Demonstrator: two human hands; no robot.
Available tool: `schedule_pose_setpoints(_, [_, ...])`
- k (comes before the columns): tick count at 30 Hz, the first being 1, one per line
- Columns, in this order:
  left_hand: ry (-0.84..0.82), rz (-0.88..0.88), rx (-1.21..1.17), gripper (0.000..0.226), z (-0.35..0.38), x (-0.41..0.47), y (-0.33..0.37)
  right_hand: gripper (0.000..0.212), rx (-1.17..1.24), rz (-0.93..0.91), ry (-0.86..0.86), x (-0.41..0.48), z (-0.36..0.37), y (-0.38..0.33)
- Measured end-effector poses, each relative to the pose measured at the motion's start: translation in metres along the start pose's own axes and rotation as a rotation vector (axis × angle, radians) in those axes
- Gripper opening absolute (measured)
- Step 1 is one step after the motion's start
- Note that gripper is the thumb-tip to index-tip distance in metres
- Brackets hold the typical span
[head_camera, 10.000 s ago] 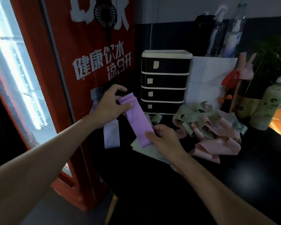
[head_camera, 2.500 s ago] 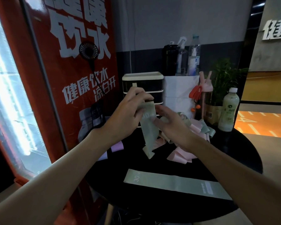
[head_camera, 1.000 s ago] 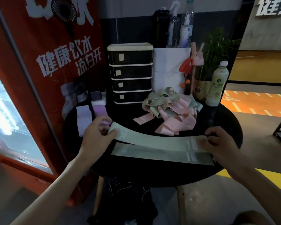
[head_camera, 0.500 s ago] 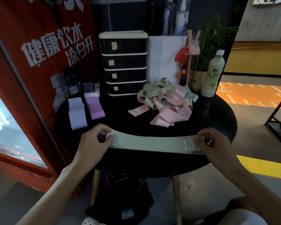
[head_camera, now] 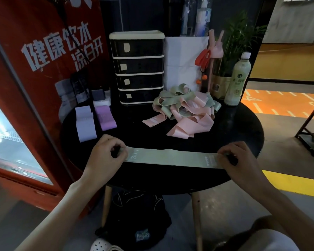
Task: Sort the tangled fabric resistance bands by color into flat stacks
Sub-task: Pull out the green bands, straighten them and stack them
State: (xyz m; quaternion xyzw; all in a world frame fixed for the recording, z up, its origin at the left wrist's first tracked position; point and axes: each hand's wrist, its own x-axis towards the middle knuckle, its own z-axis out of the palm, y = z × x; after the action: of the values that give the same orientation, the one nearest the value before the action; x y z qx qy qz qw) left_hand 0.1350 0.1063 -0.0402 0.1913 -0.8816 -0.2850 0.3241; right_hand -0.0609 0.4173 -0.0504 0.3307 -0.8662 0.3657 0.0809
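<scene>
Left hand (head_camera: pixel 105 156) and right hand (head_camera: pixel 237 158) pinch opposite ends of a flat green band (head_camera: pixel 170 157) on the black table (head_camera: pixel 243 127), seemingly atop another.

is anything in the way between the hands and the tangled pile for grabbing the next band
Nothing visible. The left hand and right hand pinch the green band at its ends; only bare table separates it from the tangled pile.

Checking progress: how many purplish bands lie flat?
2: a pale lilac band far left, a deeper purple band right beside it. Others may hide underneath.
</scene>
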Motion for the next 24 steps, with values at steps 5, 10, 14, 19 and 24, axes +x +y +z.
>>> schedule_pose_setpoints(5, [-0.133,0.094,0.161,0.038,0.001,0.001,-0.007,0.012,-0.059,-0.074,-0.034,-0.003,-0.001,0.002])
schedule_pose_setpoints(10, [-0.098,0.2,0.261,0.038,0.006,0.001,0.005,0.023,-0.059,-0.028,-0.072,-0.001,-0.005,-0.005])
schedule_pose_setpoints(14, [-0.148,0.327,0.227,0.039,0.023,0.006,0.037,0.015,-0.109,0.023,-0.109,0.005,-0.006,-0.014])
schedule_pose_setpoints(19, [-0.327,0.286,0.125,0.032,0.054,0.022,0.061,0.012,-0.164,-0.019,-0.081,0.041,0.001,-0.039])
schedule_pose_setpoints(24, [-0.35,0.251,0.088,0.03,0.065,0.02,0.054,0.014,-0.056,-0.11,-0.072,0.1,0.013,-0.056])
